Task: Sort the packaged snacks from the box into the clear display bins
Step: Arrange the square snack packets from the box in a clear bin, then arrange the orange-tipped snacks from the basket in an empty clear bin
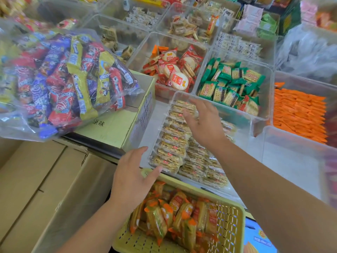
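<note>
Yellow hole-patterned basket [228, 221], orange-tipped packets [164, 214], green cracker packs [235, 83], plain orange sachets [299, 114].

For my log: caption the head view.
Open left hand at corner of clear bin, open right hand above its cracker packets.

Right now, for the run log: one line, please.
left hand: open, at clear bin corner | right hand: open, over cracker packs
</note>
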`<state>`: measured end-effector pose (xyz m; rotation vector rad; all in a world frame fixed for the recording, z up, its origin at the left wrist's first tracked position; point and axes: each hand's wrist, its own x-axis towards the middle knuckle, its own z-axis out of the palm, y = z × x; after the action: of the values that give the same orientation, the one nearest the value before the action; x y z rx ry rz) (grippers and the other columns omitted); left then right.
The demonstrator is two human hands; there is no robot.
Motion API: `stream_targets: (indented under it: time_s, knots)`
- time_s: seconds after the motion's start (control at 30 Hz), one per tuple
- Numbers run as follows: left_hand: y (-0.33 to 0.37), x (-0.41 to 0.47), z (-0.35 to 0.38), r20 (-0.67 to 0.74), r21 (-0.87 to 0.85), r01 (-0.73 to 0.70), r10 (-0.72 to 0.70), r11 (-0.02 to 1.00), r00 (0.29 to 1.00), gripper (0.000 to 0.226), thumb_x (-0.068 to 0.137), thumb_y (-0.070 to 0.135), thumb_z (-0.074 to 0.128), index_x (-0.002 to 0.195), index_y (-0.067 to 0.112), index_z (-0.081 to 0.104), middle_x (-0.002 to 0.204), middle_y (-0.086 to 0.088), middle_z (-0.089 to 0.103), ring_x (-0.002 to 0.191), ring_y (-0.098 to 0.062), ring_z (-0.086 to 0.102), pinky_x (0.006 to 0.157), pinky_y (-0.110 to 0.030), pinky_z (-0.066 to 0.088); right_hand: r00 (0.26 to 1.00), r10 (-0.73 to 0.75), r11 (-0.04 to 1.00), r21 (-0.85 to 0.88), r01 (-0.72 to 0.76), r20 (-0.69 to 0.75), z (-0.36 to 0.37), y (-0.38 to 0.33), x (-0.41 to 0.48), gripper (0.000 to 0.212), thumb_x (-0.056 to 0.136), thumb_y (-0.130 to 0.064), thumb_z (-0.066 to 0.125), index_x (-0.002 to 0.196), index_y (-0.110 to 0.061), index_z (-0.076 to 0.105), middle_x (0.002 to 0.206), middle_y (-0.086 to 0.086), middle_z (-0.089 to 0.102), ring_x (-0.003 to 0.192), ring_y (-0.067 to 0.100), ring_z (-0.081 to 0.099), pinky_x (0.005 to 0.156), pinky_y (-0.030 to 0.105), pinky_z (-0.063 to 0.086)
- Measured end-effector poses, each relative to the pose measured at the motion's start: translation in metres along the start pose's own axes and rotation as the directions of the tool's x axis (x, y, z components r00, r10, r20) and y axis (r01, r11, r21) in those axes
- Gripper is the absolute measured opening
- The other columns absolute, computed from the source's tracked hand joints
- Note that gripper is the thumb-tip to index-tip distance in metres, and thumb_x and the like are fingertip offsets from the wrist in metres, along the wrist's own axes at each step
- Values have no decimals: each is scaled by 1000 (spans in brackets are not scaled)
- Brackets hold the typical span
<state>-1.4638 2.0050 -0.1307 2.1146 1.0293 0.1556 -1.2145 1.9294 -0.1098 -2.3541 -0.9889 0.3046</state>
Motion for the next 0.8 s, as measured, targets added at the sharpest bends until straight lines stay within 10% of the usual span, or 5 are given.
stream_targets:
  time_s: [0.2, 0.33, 0.5, 0.67, 0.8]
  knots:
    - [4, -53, -3, 146, -253, 138, -103, 958, 984, 27, 79, 51, 77, 102, 50, 62, 101, 23, 67, 93, 4, 65, 72, -14, 50, 986, 136, 948, 277, -158, 96, -11, 2, -170, 12, 88, -53, 58, 91, -43, 64, 81, -17, 66, 74, 4, 61, 58, 21, 47]
    - [-8, -73, 15, 358, 145, 1, -53, 989, 932, 69, 84, 59, 74, 144, 39, 47, 154, 11, 40, 142, -11, 40, 116, -28, 35, 901, 238, 946, 125, -299, 362, 12, 27, -247, 31, 86, -53, 67, 116, -43, 62, 115, -25, 60, 108, -5, 56, 92, 20, 45]
    - [-12, -81, 39, 414, 373, -84, -84, 924, 907, 94, 78, 78, 64, 157, 41, 28, 173, -2, 1, 157, -29, 7, 125, -45, 19, 846, 348, 884, 161, -440, 403, 42, 29, -277, 100, 66, -72, 59, 154, -36, 28, 161, -1, 21, 150, 19, 23, 121, 38, 27]
    - [-12, -74, 52, 459, 524, -201, -76, 827, 885, 96, 76, 81, 59, 157, 39, 28, 164, -1, 30, 148, -32, 24, 115, -48, 33, 765, 470, 720, 310, -620, 440, 62, 31, -275, 107, 75, -44, 82, 158, -40, 15, 160, 3, 22, 132, 16, 46, 106, 22, 35]
    - [-19, -75, 56, 553, 525, -305, -46, 795, 832, 92, 75, 72, 69, 153, 44, 31, 147, 0, 40, 135, -30, 29, 108, -43, 39, 734, 532, 765, 131, -630, 421, 74, 38, -280, 97, 70, -47, 85, 149, -53, 29, 160, 2, 7, 140, 28, 38, 118, 36, 35]
